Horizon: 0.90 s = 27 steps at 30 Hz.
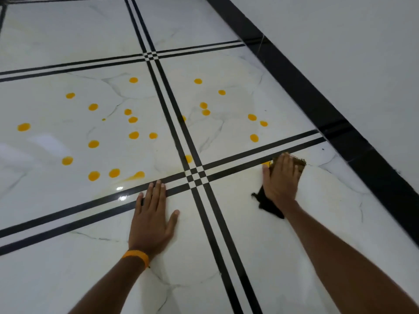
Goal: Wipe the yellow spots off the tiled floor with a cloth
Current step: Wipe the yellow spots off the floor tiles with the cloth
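Several yellow spots (133, 135) dot two glossy white marble tiles ahead of me, left and right of a double black line. My right hand (281, 177) presses flat on a dark cloth (269, 206) on the near right tile, its fingertips at the black cross lines. The cloth shows below my wrist and past my fingertips; most of it is hidden under the palm. A bit of yellow (266, 163) peeks out beside my index finger. My left hand (152, 220) lies flat on the floor with fingers spread, holding nothing, an orange band on its wrist.
White tiled floor (68, 257) with paired black inlay lines crossing at the middle (195, 176). A black skirting band (317, 105) runs diagonally along the white wall (362, 53) on the right. A smeared yellow spot (136, 176) lies just beyond my left fingertips.
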### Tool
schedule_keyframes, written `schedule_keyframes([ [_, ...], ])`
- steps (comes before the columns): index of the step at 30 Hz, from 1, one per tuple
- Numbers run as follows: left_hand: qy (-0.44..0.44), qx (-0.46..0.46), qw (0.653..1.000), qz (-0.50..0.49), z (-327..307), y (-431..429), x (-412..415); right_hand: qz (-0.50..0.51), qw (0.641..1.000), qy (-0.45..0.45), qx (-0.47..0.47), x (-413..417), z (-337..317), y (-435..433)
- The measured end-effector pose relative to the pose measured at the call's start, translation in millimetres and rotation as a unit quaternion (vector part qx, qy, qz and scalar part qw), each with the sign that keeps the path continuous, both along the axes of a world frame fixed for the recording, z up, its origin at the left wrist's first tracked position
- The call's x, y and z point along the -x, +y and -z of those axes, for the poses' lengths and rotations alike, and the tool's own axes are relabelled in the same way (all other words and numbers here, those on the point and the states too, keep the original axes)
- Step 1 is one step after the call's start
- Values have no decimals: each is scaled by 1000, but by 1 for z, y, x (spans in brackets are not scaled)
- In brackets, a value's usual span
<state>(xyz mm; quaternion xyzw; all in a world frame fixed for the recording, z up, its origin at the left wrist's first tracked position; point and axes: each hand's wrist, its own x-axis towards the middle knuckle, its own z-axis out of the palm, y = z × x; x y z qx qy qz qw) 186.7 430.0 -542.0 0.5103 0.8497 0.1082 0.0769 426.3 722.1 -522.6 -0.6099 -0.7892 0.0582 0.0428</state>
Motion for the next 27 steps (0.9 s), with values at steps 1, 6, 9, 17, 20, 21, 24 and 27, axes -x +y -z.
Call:
schedule_keyframes([
  [1, 1, 0, 1000, -1, 1, -1, -1, -10, 1000, 3, -3, 11, -1, -5],
  [6, -8, 0, 1000, -4, -1, 3, 2, -282, 958, -24, 44, 15, -6, -93],
  [9, -9, -4, 1000, -6, -2, 2, 2, -323, 945, 1, 51, -18, -4, -81],
  [17, 19, -4, 1000, 2, 5, 2, 2, -56, 998, 12, -36, 69, -4, 15],
  [20, 25, -3, 1000, 5, 6, 1, 2, -258, 966, -1, 22, 54, 1, -72],
  [21, 31, -3, 999, 10, 3, 4, 2, -283, 958, -5, 50, 38, -1, -76],
  [24, 24, -24, 998, 45, 0, 19, 3, -215, 977, 3, -18, 16, 0, -15],
  [27, 14, -43, 998, 53, 3, 28, 1, -87, 996, -2, -13, 56, -6, 61],
])
